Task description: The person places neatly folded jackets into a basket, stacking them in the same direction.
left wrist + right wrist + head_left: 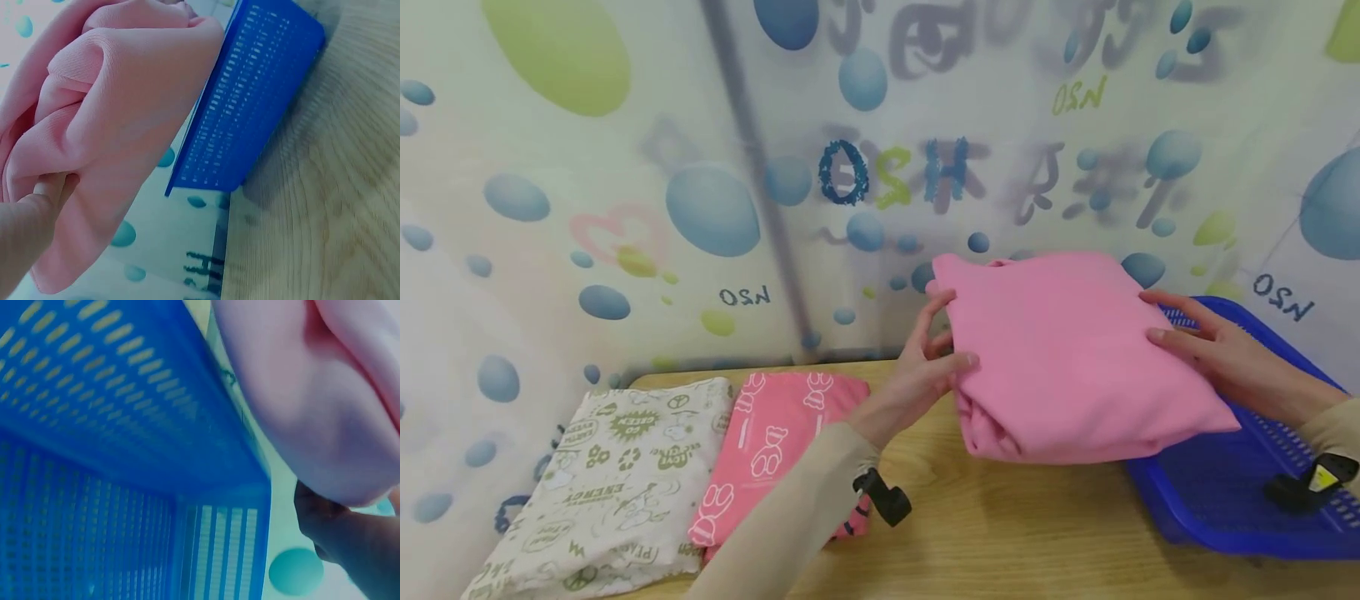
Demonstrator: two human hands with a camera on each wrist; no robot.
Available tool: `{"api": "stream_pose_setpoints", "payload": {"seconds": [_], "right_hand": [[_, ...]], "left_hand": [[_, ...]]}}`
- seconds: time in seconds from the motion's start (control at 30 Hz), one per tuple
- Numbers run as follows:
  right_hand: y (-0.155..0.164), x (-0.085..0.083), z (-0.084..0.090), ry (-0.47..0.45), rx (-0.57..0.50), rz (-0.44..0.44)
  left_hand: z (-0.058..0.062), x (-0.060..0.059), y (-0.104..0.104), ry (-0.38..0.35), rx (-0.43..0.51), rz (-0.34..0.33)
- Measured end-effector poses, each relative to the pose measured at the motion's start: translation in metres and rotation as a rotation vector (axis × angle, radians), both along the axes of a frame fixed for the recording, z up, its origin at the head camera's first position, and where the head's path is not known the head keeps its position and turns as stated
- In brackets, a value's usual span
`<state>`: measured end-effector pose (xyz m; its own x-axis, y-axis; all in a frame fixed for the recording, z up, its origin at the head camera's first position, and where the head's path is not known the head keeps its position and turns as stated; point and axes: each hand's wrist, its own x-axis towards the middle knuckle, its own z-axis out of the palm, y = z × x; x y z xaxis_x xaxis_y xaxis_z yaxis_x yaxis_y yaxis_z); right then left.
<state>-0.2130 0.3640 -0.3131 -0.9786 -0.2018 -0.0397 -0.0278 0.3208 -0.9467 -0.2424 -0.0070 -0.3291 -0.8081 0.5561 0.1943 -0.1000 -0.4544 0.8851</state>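
A thick folded pink cloth point(1052, 358) is held up above the table between both hands, its flat side toward the head camera. My left hand point(925, 358) grips its left edge, thumb on the face. In the left wrist view the fingers go in among the rolled layers of the pink cloth point(125, 112). On the opposite edge, my right hand point(1210, 346) pinches the cloth with thumb and fingers. The right wrist view shows that hand point(337, 522) at the cloth's lower edge. A blue plastic basket point(1180, 508) stands under and behind the right forearm, partly covered by the cloth.
At the left of the wooden table point(1015, 517) lie a folded white cloth with green print point(632, 475) and a folded pink cloth with white outlines point(782, 433), side by side. A patterned curtain point(715, 108) hangs along the table's back edge.
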Motion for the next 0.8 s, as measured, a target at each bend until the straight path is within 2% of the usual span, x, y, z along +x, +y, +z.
{"api": "stream_pose_setpoints", "payload": {"seconds": [0.17,0.37,0.7,0.8], "right_hand": [[0.019,0.004,-0.004,-0.005,0.084,-0.023],[0.040,0.008,-0.006,-0.003,0.095,-0.051],[0.079,0.011,-0.017,0.010,0.156,-0.124],[0.093,0.011,-0.017,-0.011,0.138,-0.163]], "left_hand": [[0.000,0.004,0.016,-0.006,0.019,-0.073],[0.001,0.009,0.036,-0.012,0.074,-0.153],[-0.003,0.016,0.074,-0.050,0.142,-0.223],[-0.003,0.017,0.086,-0.050,0.147,-0.231]]}}
